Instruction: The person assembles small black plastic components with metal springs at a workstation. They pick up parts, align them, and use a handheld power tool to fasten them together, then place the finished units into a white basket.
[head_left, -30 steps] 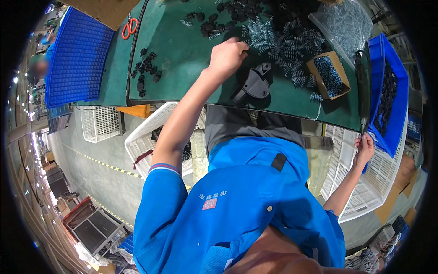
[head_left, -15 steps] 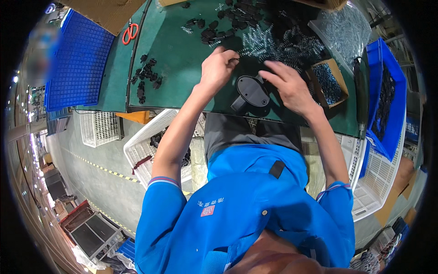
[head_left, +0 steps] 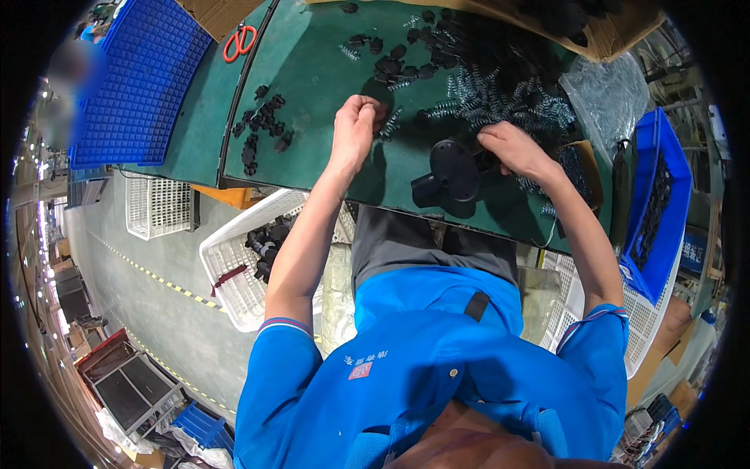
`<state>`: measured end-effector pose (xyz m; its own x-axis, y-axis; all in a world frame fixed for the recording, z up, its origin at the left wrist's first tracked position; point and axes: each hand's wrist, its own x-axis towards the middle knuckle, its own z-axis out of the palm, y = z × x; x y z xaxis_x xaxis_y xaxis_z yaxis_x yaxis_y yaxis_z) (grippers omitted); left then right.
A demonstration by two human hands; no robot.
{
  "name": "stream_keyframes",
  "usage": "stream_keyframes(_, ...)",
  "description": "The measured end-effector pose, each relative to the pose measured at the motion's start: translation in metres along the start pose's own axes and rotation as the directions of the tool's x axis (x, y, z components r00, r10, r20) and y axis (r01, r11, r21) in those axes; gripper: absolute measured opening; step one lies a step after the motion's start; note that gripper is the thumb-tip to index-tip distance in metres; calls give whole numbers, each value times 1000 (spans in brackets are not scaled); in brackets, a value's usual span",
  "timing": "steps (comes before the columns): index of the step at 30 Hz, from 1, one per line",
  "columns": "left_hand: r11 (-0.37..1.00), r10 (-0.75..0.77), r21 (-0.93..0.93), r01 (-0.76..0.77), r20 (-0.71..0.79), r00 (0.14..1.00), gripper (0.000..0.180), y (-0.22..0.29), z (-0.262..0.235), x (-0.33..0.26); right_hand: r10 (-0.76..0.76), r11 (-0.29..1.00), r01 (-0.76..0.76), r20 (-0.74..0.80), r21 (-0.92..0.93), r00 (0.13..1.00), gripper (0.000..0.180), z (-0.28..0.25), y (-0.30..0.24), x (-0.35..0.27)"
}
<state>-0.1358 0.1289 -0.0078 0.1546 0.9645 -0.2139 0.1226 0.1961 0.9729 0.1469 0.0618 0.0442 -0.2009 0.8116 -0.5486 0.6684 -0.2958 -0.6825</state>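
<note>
A green bench carries springs, black parts and red scissors.

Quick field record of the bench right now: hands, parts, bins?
left hand: closed, at the springs on the green mat
right hand: on the round black part
small black pieces: loose cluster, mat's left
scissors: red handles, far left
blue bin: right of bench
white crate: below bench, left

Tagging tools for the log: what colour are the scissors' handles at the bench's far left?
Red-orange handles on the scissors, seen in the head view.
</note>
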Motion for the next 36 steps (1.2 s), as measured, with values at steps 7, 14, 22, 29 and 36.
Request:
stream_keyframes(7,954,238,179,-239,29,971,18,18,0,-15,-636,697,289,-381,-656,671,25,-7,-49,92)
stream_keyframes(14,993,92,-91,-75,202,975,18,38,19,-34,-661,735,421,-426,-531,617,26,3,-23,116)
stream_keyframes(22,775,440,210,-596,498,748,15,42,97,-38,-200,700,581,-668,414,717,32,22,19,-55)
stream_keyframes(29,527,535,442,-726,491,688,20,21,107,-48,-105,706,576,-743,413,661,34,58,44,-90)
stream_keyframes(36,549,336,652,-523,401,852,24,35,107,-61,-212,779,581,-774,235,597,31,67,43,-91)
